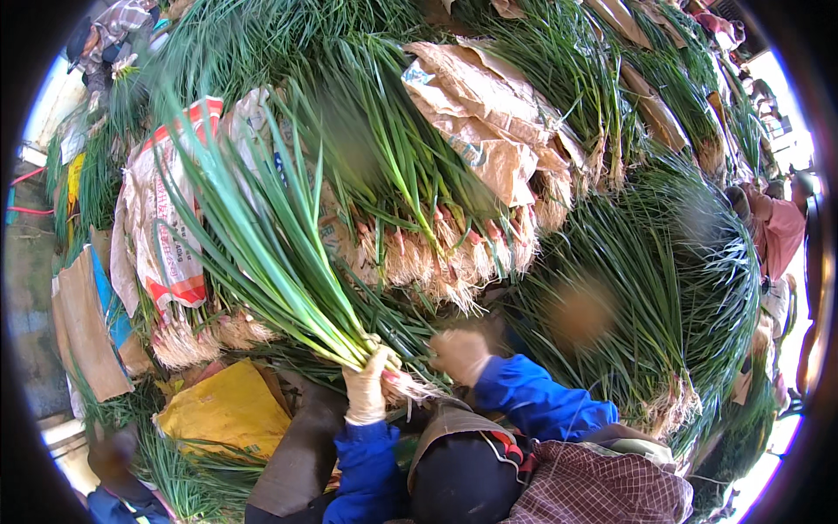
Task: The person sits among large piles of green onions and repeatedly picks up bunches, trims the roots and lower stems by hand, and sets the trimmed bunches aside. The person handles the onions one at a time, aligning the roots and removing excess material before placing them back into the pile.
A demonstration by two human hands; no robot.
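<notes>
My left hand (368,386), in a pale glove, grips a bunch of long green allium plants (298,288) just above their reddish bulbs and stringy roots. The leaves fan towards the upper left. My right hand (460,355), also gloved, is just right of the roots; it is blurred, and whether it holds anything cannot be told. Beyond both hands lies a heap of the same plants with pale roots (452,262), partly under a tan woven sack (484,124). A large pile of leaves (622,281) spreads to the right.
A white and red printed sack (163,216) covers plants at the left. A yellow sheet (226,409) lies left of my knee, and brown cardboard (88,327) stands farther left. Other people are at the upper left, lower left and right rim, among more piles.
</notes>
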